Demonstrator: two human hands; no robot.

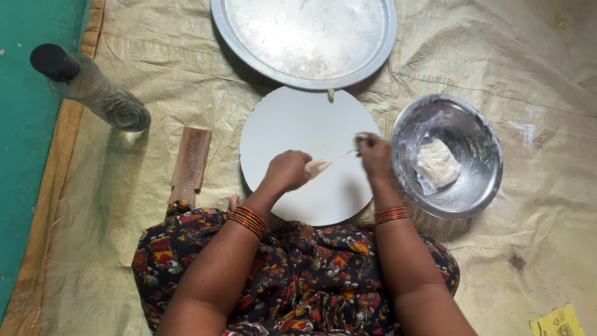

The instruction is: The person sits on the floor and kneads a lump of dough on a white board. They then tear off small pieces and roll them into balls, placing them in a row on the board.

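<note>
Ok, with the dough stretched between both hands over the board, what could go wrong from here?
The dough pulled between the left hand and right hand looks thin; it may snap and drop on the round white board. A stray dough bit at the board's far edge could roll onto the mat.

Stacked red-and-gold bangles (pixel 249 221) on both wrists; bare forearms; dark garment (pixel 298 274) with a multicoloured red, yellow and green print.

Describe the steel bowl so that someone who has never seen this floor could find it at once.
Start at the round white board in front of the seated person. Just beyond its edge, past the right hand, sits the steel bowl. Unlike the flat floured metal tray nearby, it is deep and holds a clear plastic bag of pale dough.
</note>
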